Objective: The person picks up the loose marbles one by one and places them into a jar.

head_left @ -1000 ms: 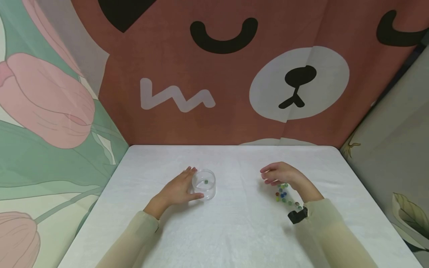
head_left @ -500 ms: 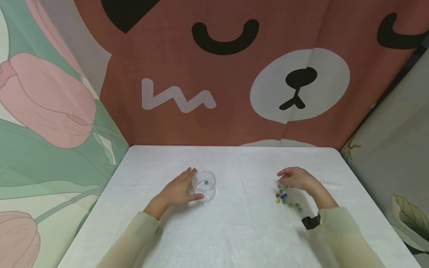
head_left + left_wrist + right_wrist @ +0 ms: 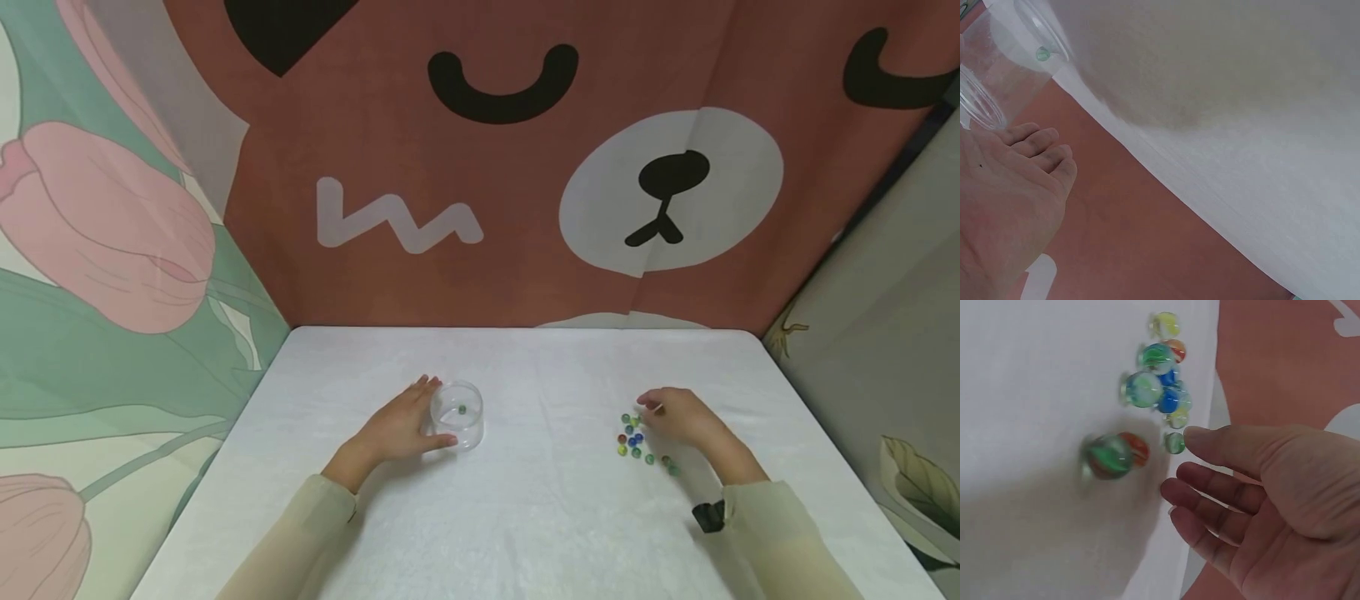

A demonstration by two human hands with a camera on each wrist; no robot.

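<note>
My left hand [image 3: 397, 423] holds a clear plastic cup [image 3: 468, 435], thumb across its front and fingers behind it. One green marble [image 3: 462, 409] lies inside the cup; the left wrist view shows it through the clear wall. On the right, several glass marbles [image 3: 632, 442] in green, blue, yellow and red lie loosely grouped on the white table. My right hand [image 3: 678, 415] hovers at the far edge of this group. In the right wrist view its thumb tip is right beside a small green marble [image 3: 1174, 442], and its fingers are loosely bent, apart from the thumb.
A white cloth covers the table [image 3: 525, 517]. Behind it hangs a brown backdrop [image 3: 510, 283] with a bear face, and a floral curtain [image 3: 112, 225] is at the left. A black band [image 3: 708, 517] shows at the right wrist.
My right hand has moved right and toward me, from over the marbles to their far right edge, its fingers lower. My left hand and the cup have stayed put.
</note>
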